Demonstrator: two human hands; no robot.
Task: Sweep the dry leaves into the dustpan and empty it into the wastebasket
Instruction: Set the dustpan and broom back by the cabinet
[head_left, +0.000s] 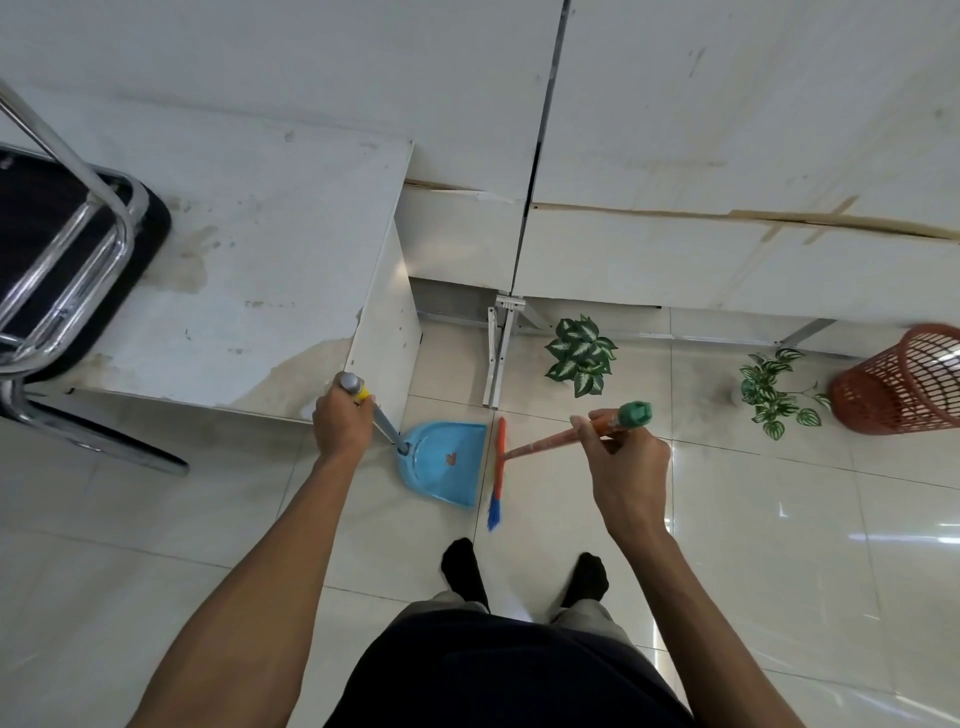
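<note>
Dark shirt (493, 675) and black-socked feet (462, 566) closest to me. My left hand (340, 421) curled tight round top of dustpan handle (387, 422). Blue dustpan (447, 462) flat on tile, just right of those fingers, mouth facing right. My right hand (628, 467) grips orange broom (540, 441) near green cap; brush edge left of those fingers, just beside dustpan mouth. One leaf sprig (579, 356) beyond right fingers; second sprig (774, 392) farther right, near red wastebasket (898, 384), well apart from both hands.
</note>
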